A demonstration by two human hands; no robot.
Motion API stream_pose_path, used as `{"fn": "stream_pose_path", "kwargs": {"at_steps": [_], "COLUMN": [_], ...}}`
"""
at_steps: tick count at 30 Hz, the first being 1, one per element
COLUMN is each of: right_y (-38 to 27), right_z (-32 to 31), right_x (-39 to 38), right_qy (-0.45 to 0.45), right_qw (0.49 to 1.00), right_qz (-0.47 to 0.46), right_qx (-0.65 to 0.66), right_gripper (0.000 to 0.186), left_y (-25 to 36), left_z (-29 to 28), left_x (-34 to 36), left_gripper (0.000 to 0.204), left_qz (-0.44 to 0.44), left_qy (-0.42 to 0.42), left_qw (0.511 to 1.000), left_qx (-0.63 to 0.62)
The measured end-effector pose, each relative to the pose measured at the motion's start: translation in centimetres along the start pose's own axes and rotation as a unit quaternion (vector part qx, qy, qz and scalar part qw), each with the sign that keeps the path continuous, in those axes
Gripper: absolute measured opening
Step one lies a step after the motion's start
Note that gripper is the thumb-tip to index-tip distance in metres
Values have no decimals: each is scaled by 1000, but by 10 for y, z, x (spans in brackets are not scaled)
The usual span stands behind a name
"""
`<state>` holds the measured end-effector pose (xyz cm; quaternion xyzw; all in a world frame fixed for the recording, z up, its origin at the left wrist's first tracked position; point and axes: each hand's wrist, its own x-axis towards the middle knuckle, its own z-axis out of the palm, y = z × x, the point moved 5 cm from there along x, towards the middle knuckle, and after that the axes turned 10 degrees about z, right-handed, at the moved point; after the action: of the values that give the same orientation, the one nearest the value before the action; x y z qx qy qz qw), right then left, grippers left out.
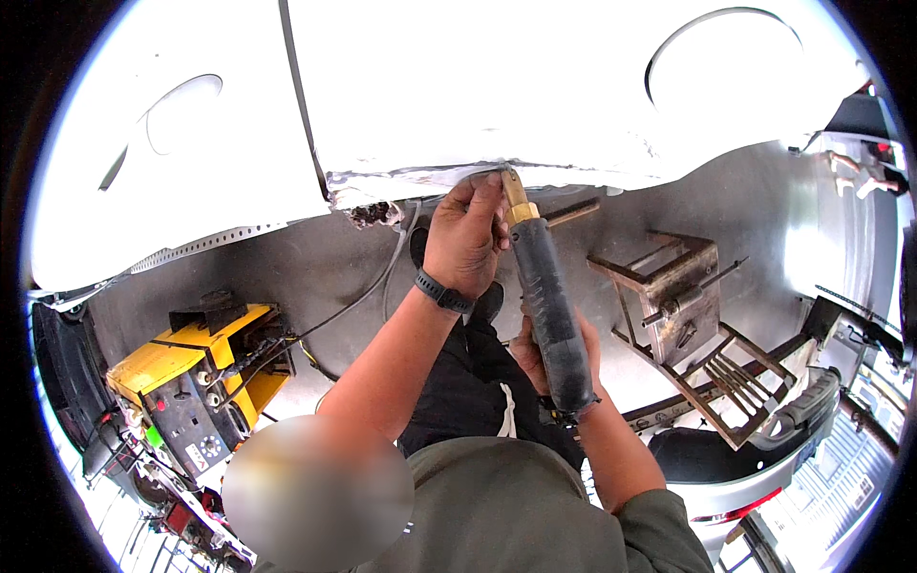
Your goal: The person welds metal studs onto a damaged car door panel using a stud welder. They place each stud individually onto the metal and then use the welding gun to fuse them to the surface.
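Note:
A white car body panel (pixel 497 86) spans the top of the view, very bright, with a rough, bare-looking lower edge (pixel 411 180). My right hand (pixel 527 351) grips a black cylindrical hand tool (pixel 549 306), partly hidden behind its body. The tool's brass-coloured nose (pixel 517 196) points up to the panel's edge. Beside that nose, the fingers of my left hand (pixel 468 229) are pinched together at the edge. Whatever they hold is too small or hidden to make out. A dark watch (pixel 441 291) circles my left wrist.
A yellow machine (pixel 158 363) with cables and knobs stands at lower left; a cable (pixel 358 298) runs from it across the floor. On the right is a rusty metal stand (pixel 683 296). Behind it lies a silver car part (pixel 764 477). Another person (pixel 864 177) is at far right.

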<state>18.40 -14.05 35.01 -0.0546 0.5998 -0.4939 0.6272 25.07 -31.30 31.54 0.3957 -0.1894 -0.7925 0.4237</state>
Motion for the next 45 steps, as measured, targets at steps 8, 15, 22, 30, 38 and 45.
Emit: {"fn": "stream_pose_path", "kwargs": {"at_steps": [8,15,22,30,38,45], "right_y": [-9,-14,-11,-25,-25,-38], "right_z": [-3,0,5,15,15,22], "right_x": [-4,-7,-9,-19,-21,-25], "right_qy": [11,21,32,75,99,129], "right_qw": [995,996,997,987,990,962], "right_qz": [-21,-26,47,-83,-61,-102], "right_qx": [-94,-77,59,-113,-81,-216], "right_gripper": [36,37,38,35,35,39], "left_y": [-10,-3,-4,-8,-8,-5], "left_z": [-14,-5,-6,-11,-8,-5], "left_x": [8,2,2,4,5,2], "left_gripper": [19,19,18,19,21,23], "left_qz": [43,12,8,-12,-11,-15], "left_qy": [-24,-19,-20,-47,-51,-33], "left_qw": [996,999,1000,999,999,999], "left_qx": [73,33,8,-7,-4,-15]}}
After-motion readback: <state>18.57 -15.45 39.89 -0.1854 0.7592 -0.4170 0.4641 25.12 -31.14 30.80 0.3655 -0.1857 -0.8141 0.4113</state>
